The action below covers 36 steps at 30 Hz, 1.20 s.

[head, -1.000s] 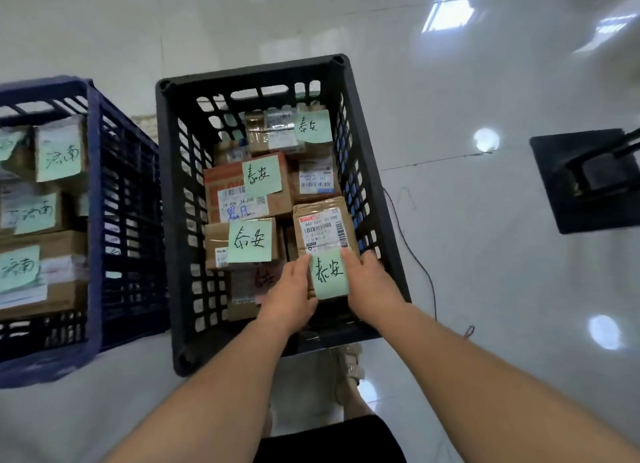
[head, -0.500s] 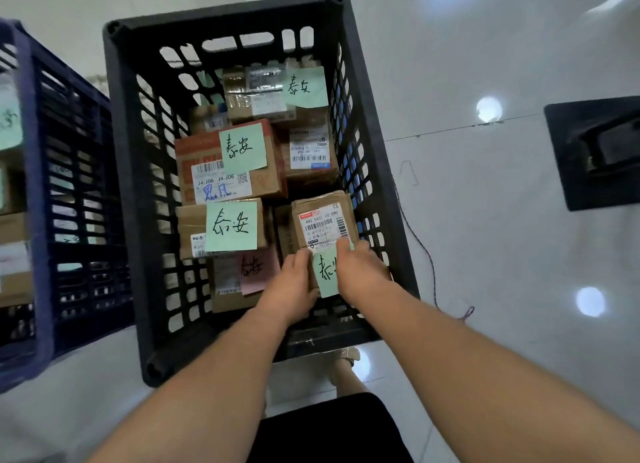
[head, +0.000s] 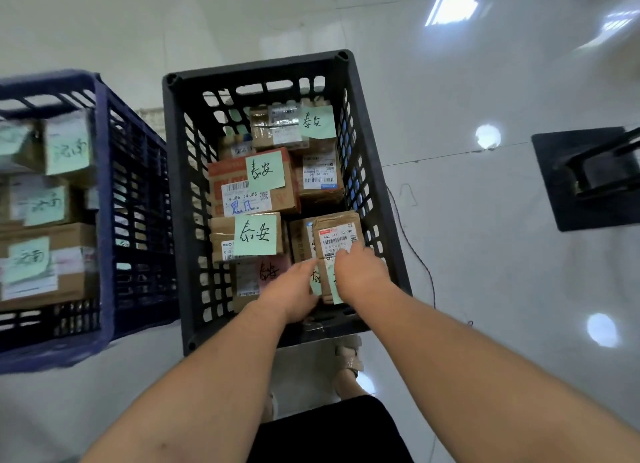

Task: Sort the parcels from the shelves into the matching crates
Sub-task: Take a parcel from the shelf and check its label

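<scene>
Moved since half a second ago: right fingertips (head: 349,254) are now shifted up onto the white label (head: 332,235), and more of the green note (head: 335,294) is covered. Parcel (head: 337,225) is gripped by two hands. Right hand (head: 360,275) is curled over its near end. Left hand (head: 294,289) is clamped on its left side, thumb laid along the edge; the other left fingers are hidden underneath. Parcel is seated in the near right corner of the black crate (head: 256,68), against a box that is partly hidden.

Counted in that crate: seven parcels for certain, that eighth box only partly seen, four green notes, one pink note (head: 273,272). Writing on the held parcel's note is mostly covered.

Two crates are seen. Blue crate (head: 104,192) is cut off at left; four green notes are counted in it, writing blurred.

On the floor: one black base plate (head: 561,185) cut off at right, one thin cable (head: 417,254), one sandalled foot (head: 349,358) partly hidden by the black crate.
</scene>
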Each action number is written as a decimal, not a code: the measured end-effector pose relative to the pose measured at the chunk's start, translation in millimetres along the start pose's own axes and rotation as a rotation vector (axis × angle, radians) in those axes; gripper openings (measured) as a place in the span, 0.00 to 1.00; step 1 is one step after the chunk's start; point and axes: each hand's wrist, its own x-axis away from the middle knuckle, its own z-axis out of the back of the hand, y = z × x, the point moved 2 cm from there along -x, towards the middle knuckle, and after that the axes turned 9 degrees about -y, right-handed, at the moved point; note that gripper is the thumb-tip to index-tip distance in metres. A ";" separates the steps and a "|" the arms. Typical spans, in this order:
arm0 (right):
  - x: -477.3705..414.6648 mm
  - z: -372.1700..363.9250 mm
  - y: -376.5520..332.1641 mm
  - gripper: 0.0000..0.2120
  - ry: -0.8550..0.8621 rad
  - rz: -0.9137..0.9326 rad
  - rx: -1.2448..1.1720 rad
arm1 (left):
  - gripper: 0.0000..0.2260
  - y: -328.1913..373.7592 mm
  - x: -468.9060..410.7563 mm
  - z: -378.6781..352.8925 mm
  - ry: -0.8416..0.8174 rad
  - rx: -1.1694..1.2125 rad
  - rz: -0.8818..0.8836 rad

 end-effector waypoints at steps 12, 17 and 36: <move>111.2 91.8 -52.3 0.20 0.400 0.288 0.141 | 0.31 10.2 156.9 73.2 0.569 -0.047 0.218; 144.6 107.4 -85.5 0.24 0.461 0.402 0.275 | 0.34 -0.4 207.2 76.1 0.628 -0.043 0.381; 333.3 -10.9 -271.8 0.27 0.632 0.859 0.637 | 0.33 -126.6 452.8 -75.8 0.930 0.216 0.760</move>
